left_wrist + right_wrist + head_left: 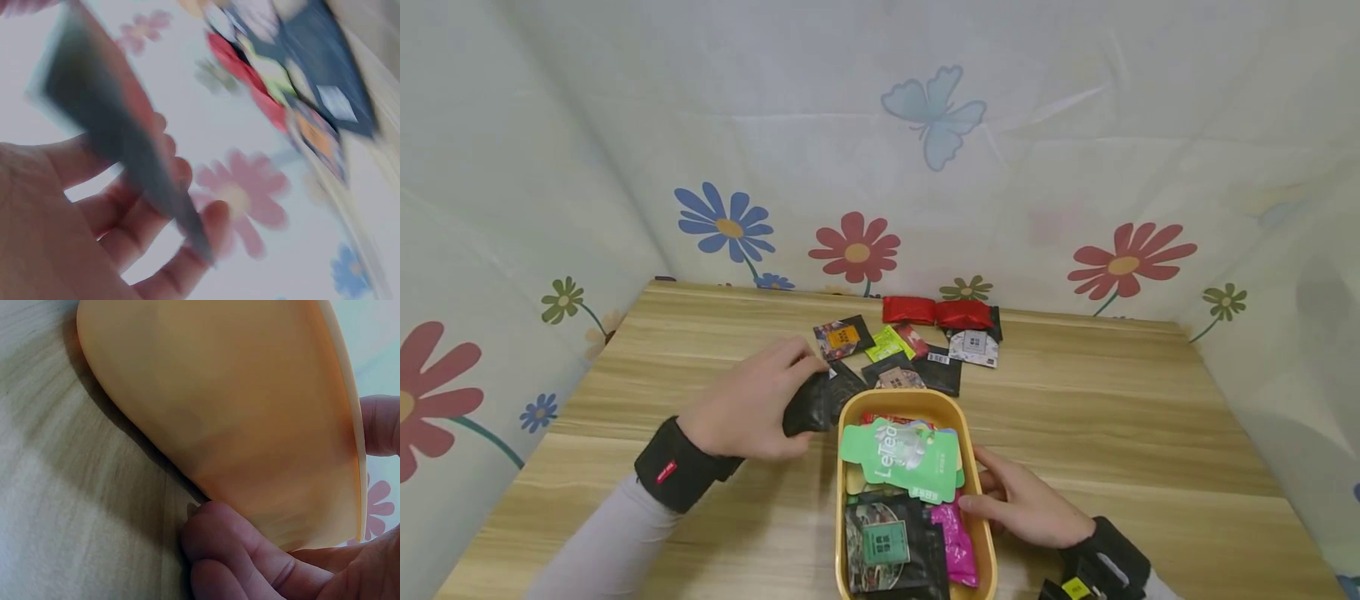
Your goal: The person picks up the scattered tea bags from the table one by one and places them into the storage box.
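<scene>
In the head view my left hand (754, 402) grips a black sachet (807, 406) left of the yellow bin (841, 467). The left wrist view shows that sachet (134, 147), blurred, with fingers curled behind it. On the bin's right side, my right hand (1026, 502) holds the wall, thumb over the rim. Its other fingers press the outer wall (237, 425) low down in the right wrist view. Inside the bin lie a green LeTea packet (917, 467), a black sachet with a green label (887, 542) and a magenta packet (955, 546).
Behind the bin, several sachets lie loosely on the wooden table (1112, 417): two red packets (910, 310), a lime one (889, 342), a white-fronted one (973, 347) and dark ones (844, 337). A flower-printed curtain (1000, 208) borders the table's far edge.
</scene>
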Tool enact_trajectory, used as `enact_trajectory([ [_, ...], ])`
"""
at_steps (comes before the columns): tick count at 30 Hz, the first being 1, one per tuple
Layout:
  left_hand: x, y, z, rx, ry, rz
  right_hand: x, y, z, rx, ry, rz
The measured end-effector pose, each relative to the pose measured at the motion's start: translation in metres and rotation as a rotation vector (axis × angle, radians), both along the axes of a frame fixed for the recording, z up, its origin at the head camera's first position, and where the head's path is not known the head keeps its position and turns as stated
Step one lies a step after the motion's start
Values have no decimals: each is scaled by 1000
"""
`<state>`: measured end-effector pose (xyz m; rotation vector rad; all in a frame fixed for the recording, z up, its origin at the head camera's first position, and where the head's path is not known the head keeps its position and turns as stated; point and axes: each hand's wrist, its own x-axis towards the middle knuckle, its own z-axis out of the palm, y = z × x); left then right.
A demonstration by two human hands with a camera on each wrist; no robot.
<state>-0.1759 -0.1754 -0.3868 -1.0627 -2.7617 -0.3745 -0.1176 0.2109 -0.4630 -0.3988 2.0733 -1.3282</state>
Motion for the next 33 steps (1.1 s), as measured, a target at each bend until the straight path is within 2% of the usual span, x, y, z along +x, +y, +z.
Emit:
enact_trajectory([
  [6,33,35,10,104,3,-145,0,2,-1,-18,20,18],
  [11,58,56,11,163,-20,-254,-1,2,-1,-21,22,22],
  [14,71,65,11,185,-56,-314,-2,2,0,-18,9,18],
  [19,89,74,13,170,-93,-369,-2,1,1,-24,-20,11],
  [26,98,77,13,68,-133,-382,-2,1,2,-23,-9,14],
  [30,95,75,10,-7,-153,-381,-1,2,2,-25,28,30],
  [33,89,72,9,-4,-163,-357,-1,2,3,-30,36,32],
])
